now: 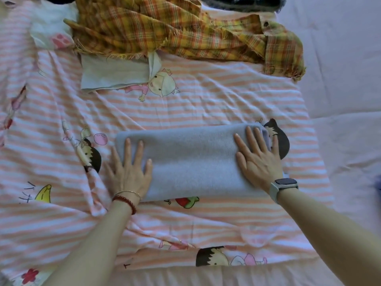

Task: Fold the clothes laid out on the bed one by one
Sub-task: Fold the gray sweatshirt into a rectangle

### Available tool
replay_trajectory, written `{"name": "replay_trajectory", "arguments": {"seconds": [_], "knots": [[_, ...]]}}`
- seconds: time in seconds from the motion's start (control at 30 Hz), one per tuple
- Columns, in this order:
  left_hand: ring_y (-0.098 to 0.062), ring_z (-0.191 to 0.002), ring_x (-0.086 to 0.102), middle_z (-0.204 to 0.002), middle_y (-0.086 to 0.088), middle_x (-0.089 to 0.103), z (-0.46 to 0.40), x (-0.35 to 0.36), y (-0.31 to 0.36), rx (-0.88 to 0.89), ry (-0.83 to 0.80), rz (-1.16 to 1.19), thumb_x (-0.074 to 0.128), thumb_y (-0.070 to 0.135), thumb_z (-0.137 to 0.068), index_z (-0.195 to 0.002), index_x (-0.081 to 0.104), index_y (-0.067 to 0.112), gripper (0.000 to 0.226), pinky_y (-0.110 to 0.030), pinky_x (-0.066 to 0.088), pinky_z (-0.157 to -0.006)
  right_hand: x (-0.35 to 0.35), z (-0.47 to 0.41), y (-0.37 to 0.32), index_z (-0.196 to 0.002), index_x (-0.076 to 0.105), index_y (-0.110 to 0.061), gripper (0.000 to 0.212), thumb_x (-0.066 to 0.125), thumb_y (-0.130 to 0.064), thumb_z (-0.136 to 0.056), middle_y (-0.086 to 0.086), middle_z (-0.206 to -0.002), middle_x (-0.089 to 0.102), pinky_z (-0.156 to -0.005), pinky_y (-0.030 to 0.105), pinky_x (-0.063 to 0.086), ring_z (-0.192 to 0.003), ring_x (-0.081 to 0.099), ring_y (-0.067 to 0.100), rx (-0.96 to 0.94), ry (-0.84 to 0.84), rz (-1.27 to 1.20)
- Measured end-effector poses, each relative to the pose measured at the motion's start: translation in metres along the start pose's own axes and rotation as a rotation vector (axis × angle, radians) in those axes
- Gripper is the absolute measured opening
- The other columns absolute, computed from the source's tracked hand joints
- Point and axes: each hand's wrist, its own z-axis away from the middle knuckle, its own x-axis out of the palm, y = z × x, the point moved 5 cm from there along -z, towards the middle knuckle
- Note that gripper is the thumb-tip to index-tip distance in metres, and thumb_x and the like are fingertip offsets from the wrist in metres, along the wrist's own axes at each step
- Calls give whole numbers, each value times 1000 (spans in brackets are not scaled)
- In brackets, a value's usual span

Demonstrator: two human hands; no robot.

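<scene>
Already folded into a neat oblong, the pale blue knitted garment lies near the bed's front edge — left hand and right hand press it, fingers flat. At the far edge, a crumpled yellow-orange plaid shirt and a white cloth look unfolded yet.

Striped sheet, plaid garment on bed
</scene>
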Motion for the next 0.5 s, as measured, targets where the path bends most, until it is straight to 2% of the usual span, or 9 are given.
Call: {"name": "replay_trajectory", "arguments": {"seconds": [0.1, 0.17, 0.2, 0.27, 0.3, 0.37, 0.43, 0.5], "knots": [[-30, -144, -8, -157, 6, -10, -4, -3, -1, -1, -57, -21, 27, 46, -96, -148, 5, 33, 58, -56, 5, -114, 5, -1, 28, -148, -4, -34, 57, 12, -48, -95, -5, -158, -8, -115, 46, -3, -145, -6, 18, 122, -25, -137], [-31, -144, -9, -158, 0, -6, 1, -12, 8, -25, -17, -35, 28, 42, -97, -149, 8, 31, 56, -59, -1, -113, -4, 5, 38, -150, 6, -24, 59, 26, -40, -97, 3, -158, 8, -116, 42, 8, -144, 9, 21, 190, 24, -295], [-32, -144, -8, -158, -4, -2, 5, -18, 14, -30, 21, -18, 29, 40, -98, -148, 11, 29, 55, -61, -5, -111, -10, 10, 41, -149, 15, -17, 59, 35, -36, -97, 8, -154, 24, -113, 43, 20, -140, 22, 25, 222, 86, -366], [-34, -144, -2, -156, -12, 10, 19, -29, 33, 27, 103, 43, 27, 39, -95, -146, 16, 26, 54, -62, -9, -108, -20, 23, 46, -137, 39, -8, 51, 49, -32, -93, 15, -126, 52, -93, 43, 37, -118, 44, 34, 301, 196, -459], [-34, -143, 1, -155, -14, 15, 30, -30, 46, 93, 123, 68, 25, 39, -91, -143, 18, 25, 54, -61, -8, -107, -20, 29, 46, -123, 50, -6, 43, 52, -33, -91, 16, -109, 57, -83, 41, 38, -106, 48, 36, 340, 207, -509], [-32, -141, 5, -152, -15, 22, 50, -25, 72, 220, 106, 96, 23, 39, -88, -141, 24, 24, 55, -62, -4, -106, -14, 37, 43, -95, 56, -4, 32, 55, -35, -87, 14, -86, 57, -71, 38, 38, -90, 51, 37, 416, 163, -664], [-28, -141, 1, -153, -10, 15, 60, -13, 87, 237, 41, 98, 18, 43, -88, -141, 23, 27, 56, -60, -5, -108, -10, 37, 40, -80, 56, -4, 30, 57, -34, -85, 11, -76, 58, -64, 37, 40, -82, 54, 35, 479, 123, -821], [-23, -142, -11, -152, 0, -6, 62, 2, 89, 198, -21, 41, 4, 50, -85, -141, 6, 35, 58, -56, -12, -111, -6, 33, 39, -81, 59, -8, 24, 59, -32, -81, 7, -75, 59, -58, 31, 38, -81, 56, 31, 535, 88, -917]]}}
